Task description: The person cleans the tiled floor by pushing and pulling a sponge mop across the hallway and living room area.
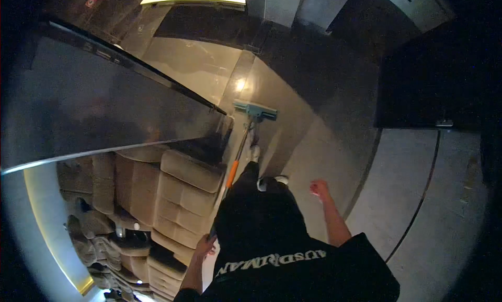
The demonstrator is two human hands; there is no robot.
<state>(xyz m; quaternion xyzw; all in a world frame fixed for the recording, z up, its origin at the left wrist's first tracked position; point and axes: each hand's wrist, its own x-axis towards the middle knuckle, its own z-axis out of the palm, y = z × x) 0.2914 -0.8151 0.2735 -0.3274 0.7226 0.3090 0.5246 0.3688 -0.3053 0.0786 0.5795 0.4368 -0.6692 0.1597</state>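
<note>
Handling a long-poled floor mop with an orange sleeve (232, 174); resting the wide, teal, bar-shaped head (255, 111) on the smooth, pale beige floor (308, 145), ahead of the white shoes (254, 154) and just beside the narrow end of a large, dark, glossy panel (115, 103). Gripping the dark upper part of the pole with the bare left hand (205, 245), wrapping fingers round it. Holding the bare right hand (319, 188) clear of the pole, bending fingers loosely, carrying nothing visible. Judging the work as under way, not finished, from placing the head on the floor. Finding no clear edge between treated and untreated floor, so not telling how much is done or left. Noting brown, padded, upholstered seats (185, 179) to the left, apart from the head.
</note>
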